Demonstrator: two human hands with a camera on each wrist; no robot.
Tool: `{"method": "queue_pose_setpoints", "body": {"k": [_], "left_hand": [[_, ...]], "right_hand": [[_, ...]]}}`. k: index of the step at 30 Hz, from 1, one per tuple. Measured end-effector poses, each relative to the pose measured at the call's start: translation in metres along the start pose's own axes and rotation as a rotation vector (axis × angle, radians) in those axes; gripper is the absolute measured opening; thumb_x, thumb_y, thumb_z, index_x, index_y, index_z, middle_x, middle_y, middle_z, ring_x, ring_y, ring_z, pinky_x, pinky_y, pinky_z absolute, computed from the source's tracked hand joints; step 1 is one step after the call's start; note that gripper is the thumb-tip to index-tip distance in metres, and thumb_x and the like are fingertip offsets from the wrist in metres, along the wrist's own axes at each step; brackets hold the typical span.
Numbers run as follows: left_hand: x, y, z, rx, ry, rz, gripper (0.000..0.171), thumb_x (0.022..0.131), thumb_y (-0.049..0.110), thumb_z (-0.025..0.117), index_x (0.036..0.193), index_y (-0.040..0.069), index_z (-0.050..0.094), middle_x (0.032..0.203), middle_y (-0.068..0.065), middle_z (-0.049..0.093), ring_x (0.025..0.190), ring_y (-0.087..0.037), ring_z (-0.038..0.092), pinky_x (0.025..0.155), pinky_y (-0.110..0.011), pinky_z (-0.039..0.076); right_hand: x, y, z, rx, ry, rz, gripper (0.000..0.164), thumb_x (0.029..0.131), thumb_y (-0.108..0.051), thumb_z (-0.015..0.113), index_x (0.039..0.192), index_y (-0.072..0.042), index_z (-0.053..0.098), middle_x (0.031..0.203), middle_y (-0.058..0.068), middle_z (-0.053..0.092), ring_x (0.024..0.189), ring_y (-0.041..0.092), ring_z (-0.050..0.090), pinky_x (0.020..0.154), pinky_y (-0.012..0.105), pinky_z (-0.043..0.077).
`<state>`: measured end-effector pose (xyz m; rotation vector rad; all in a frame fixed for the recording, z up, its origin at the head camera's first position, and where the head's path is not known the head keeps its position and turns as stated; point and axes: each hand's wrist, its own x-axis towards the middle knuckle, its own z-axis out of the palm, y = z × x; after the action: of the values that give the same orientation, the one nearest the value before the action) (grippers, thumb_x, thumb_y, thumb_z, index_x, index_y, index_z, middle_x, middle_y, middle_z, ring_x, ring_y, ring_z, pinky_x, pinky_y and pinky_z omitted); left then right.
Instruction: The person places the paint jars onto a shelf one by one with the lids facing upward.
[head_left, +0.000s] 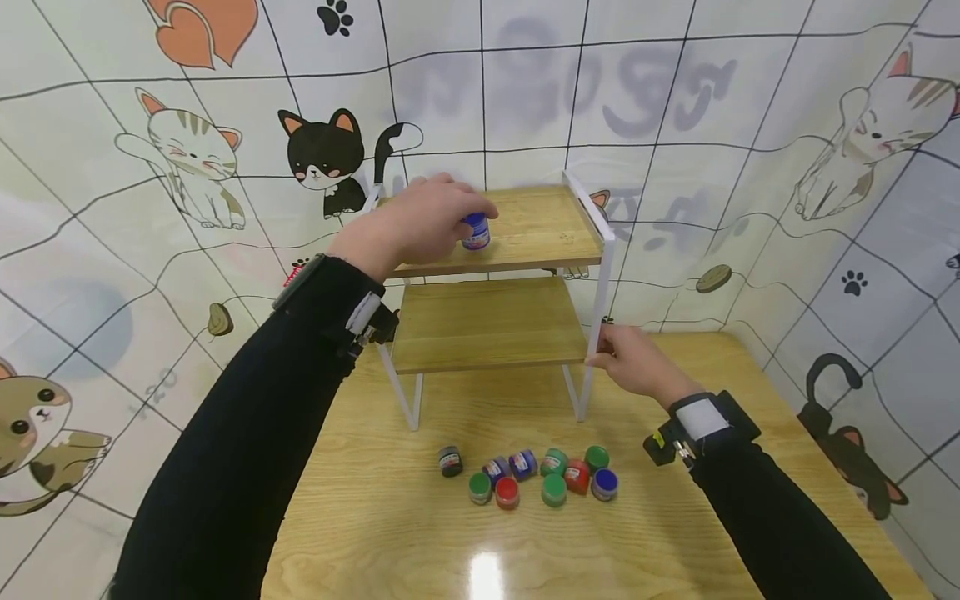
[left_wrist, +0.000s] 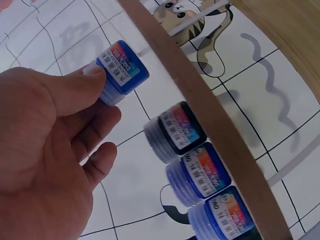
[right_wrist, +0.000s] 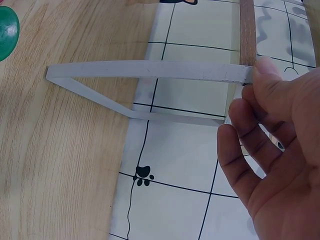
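Observation:
My left hand (head_left: pixel 420 217) pinches a small blue paint jar (head_left: pixel 476 233) by its lid, at the upper board of a two-tier wooden shelf (head_left: pixel 547 221). In the left wrist view the thumb and fingers of my left hand (left_wrist: pixel 55 135) hold that jar's lid end. Beside it on the board stand a dark jar (left_wrist: pixel 177 130) and two blue jars (left_wrist: pixel 200 172), hidden behind my hand in the head view. My right hand (head_left: pixel 637 362) pinches the shelf's white metal frame (right_wrist: pixel 150 69) at the right, near the lower board (head_left: pixel 487 325).
Several paint jars lie or stand on the wooden table (head_left: pixel 360 517) before the shelf, among them a black jar (head_left: pixel 450 461), a red jar (head_left: pixel 507 493), a green jar (head_left: pixel 554 490) and a blue jar (head_left: pixel 604 484). A cat-patterned sheet (head_left: pixel 525 100) covers the wall behind.

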<state>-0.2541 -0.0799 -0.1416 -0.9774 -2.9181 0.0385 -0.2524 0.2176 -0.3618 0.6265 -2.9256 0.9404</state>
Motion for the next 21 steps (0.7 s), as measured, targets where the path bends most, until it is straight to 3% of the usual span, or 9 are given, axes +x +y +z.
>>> {"method": "queue_pose_setpoints", "body": {"k": [9,21], "left_hand": [[0.009,-0.011,0.009,0.075,-0.010,-0.081,0.043,0.101,0.013,0.047,0.143,0.018,0.047,0.147,-0.010,0.047,0.138,-0.031,0.035,0.116,-0.050,0.023],[0.015,-0.013,0.014,0.132,-0.020,-0.103,0.046,0.101,0.011,0.043,0.147,0.018,0.042,0.149,-0.011,0.045,0.140,-0.032,0.034,0.117,-0.050,0.024]], "right_hand": [[0.000,0.000,0.000,0.000,0.001,-0.022,0.014,0.094,-0.008,0.062,0.103,0.003,0.061,0.090,0.015,0.067,0.079,0.022,0.059,0.066,0.033,0.047],[0.000,-0.001,0.000,-0.012,0.007,-0.005,0.014,0.094,-0.009,0.061,0.103,0.002,0.061,0.089,0.013,0.067,0.076,0.021,0.056,0.066,0.032,0.046]]}}
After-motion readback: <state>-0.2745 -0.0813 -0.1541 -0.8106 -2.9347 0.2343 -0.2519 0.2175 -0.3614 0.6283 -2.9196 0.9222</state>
